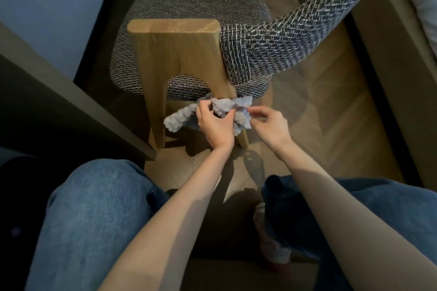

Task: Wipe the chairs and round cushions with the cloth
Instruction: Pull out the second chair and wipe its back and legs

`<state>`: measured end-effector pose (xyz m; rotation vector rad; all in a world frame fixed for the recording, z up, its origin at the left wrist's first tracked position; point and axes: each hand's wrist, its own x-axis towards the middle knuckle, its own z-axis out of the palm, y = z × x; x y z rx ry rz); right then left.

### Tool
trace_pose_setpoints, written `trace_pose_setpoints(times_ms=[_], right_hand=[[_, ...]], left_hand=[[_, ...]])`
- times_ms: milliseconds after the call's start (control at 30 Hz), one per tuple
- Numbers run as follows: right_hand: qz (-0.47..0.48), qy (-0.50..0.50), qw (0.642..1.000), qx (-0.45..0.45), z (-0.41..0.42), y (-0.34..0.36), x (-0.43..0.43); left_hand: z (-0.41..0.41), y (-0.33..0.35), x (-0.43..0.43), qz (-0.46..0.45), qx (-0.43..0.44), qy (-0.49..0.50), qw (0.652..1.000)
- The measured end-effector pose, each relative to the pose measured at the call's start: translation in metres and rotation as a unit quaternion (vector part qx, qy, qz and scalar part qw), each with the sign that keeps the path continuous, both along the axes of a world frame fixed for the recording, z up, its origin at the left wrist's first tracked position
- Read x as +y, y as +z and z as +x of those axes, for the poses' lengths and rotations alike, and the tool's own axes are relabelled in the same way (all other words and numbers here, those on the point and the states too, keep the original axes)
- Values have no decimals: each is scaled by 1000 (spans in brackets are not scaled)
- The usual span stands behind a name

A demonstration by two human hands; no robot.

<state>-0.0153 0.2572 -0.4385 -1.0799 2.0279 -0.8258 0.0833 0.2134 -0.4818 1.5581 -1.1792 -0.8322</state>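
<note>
A wooden chair (175,54) with a grey woven seat cushion (189,0) and a woven backrest (295,38) stands in front of me. A fluffy light-blue cloth (222,107) is wrapped around the chair's right rear leg, just below the seat. My left hand (214,125) grips the bunched cloth from the left. My right hand (269,125) pinches the cloth's right end with curled fingers. A loose tail of the cloth hangs toward the lower left.
A dark table edge (82,106) runs along the left, close to the chair. A beige sofa or bed side (397,78) stands on the right. My knees in blue jeans (94,208) are below, over a wooden herringbone floor (331,113).
</note>
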Motion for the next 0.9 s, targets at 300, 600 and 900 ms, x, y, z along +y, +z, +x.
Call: trace_pose_setpoints(times_ms=[300, 600, 900], right_hand=[[-137, -80, 982, -102, 16, -19, -19], [-242, -139, 957, -84, 29, -9, -30], [-178, -163, 969, -49, 24, -54, -30]], left_hand=[[27, 1, 15, -12, -16, -129, 991], [29, 19, 10, -85, -29, -71, 993], [12, -31, 1, 45, 103, -68, 991]])
